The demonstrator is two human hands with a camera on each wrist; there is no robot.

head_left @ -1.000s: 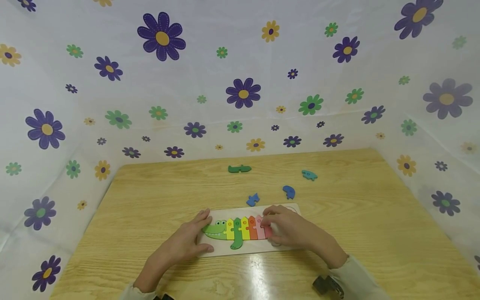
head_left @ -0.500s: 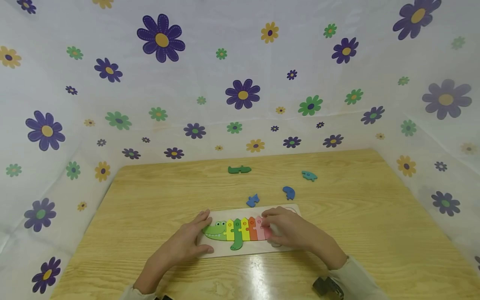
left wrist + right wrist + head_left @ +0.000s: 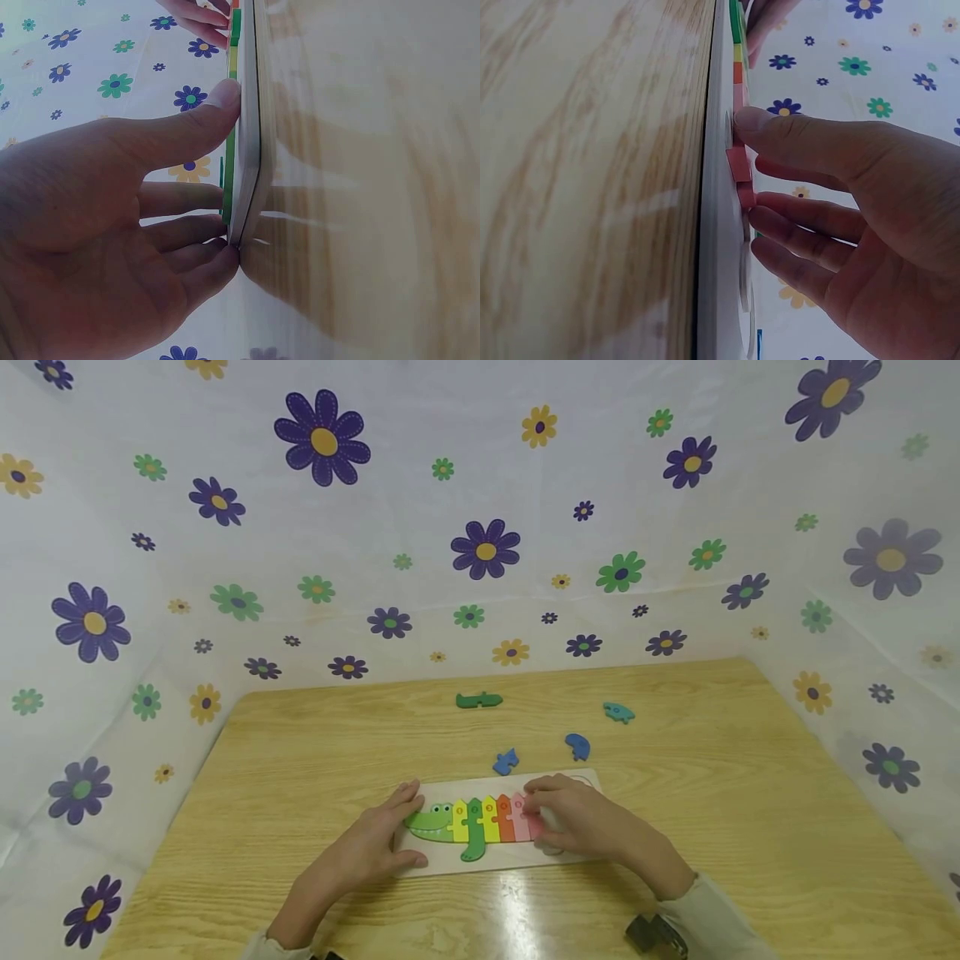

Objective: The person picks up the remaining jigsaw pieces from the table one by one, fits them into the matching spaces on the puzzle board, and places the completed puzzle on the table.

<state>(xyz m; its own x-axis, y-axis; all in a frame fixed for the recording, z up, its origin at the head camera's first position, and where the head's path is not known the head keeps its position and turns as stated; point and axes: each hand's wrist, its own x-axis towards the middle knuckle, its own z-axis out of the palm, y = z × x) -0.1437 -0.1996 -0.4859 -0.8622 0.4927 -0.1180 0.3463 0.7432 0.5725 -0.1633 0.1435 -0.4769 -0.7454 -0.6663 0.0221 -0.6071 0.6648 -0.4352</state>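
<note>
A wooden crocodile puzzle board (image 3: 517, 854) lies on the table. In it sit the green head (image 3: 431, 823), yellow, green, orange and light pink number pieces. My left hand (image 3: 367, 839) rests on the board's left end; in the left wrist view its thumb (image 3: 223, 96) lies along the near side and the fingers touch the end. At the row's right end, my right hand (image 3: 581, 814) pinches a dark pink puzzle piece (image 3: 739, 163) between thumb and fingers. That piece stands tilted beside the light pink one in the right wrist view. Part of the board's right end is hidden under the hand.
Behind the board lie a blue piece (image 3: 506, 762) and a curved blue piece (image 3: 578, 746). Farther back are a teal piece (image 3: 618, 712) and a long green piece (image 3: 479, 700). A flower-printed white curtain (image 3: 420, 510) surrounds the table's back and sides.
</note>
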